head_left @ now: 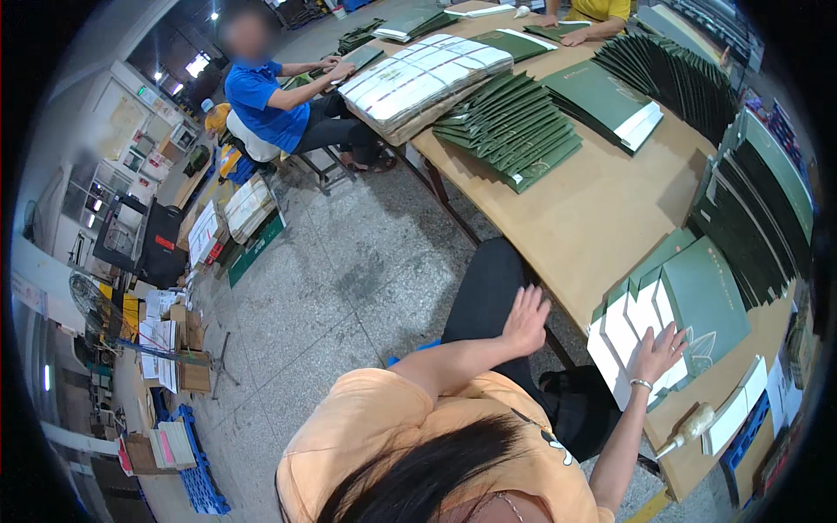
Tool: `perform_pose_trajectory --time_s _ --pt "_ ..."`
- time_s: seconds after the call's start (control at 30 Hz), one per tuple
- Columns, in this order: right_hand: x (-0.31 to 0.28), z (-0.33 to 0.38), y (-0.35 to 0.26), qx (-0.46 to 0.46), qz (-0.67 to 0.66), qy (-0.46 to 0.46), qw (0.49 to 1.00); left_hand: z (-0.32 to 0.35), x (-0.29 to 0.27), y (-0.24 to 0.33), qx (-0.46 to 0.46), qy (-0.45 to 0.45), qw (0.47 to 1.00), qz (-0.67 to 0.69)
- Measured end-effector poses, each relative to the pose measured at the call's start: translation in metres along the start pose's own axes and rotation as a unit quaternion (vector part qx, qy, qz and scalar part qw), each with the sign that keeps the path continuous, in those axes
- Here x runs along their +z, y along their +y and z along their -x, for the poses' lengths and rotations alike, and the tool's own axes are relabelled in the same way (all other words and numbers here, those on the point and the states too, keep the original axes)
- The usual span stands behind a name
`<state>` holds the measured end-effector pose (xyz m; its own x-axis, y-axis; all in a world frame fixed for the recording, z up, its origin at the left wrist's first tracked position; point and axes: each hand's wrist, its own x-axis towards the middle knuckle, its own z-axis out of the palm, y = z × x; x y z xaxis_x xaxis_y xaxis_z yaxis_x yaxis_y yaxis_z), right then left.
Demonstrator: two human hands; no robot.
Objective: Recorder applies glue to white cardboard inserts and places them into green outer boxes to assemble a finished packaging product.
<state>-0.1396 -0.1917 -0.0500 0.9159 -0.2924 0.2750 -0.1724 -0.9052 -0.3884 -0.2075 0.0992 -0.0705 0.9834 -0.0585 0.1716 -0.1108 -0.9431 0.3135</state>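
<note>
My right hand [658, 356], with a bracelet at its wrist, lies with fingers spread on a green paper bag [704, 283] at the table's near right. White folded flaps [621, 336] of the bag, or of several overlapping ones, show under and beside the palm. A pale string handle shows by my fingertips. Just off the table's left edge, above my lap, my left hand [526, 321] holds nothing, its fingers stretched out. To the right of my forearm lies a squeeze bottle [695, 424] with a thin nozzle, beside a stack of white strips [737, 405].
Green bags stand packed in a row [754, 213] along the table's right side. A fanned pile of green bags [514, 131] and a strapped white bundle [427, 74] lie farther off. A person in blue [270, 100] and one in yellow [597, 17] sit beyond.
</note>
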Motion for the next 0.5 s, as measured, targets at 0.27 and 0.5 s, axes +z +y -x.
perform_pose_trajectory --time_s 0.27,0.5 --pt "0.0 0.012 -0.007 0.0 0.012 0.064 0.998 0.01 0.009 0.008 0.043 -0.37 0.927 -0.044" --pt "0.017 0.016 0.035 -0.007 0.099 0.095 0.991 -0.012 0.015 0.025 -0.063 -0.424 0.902 0.052"
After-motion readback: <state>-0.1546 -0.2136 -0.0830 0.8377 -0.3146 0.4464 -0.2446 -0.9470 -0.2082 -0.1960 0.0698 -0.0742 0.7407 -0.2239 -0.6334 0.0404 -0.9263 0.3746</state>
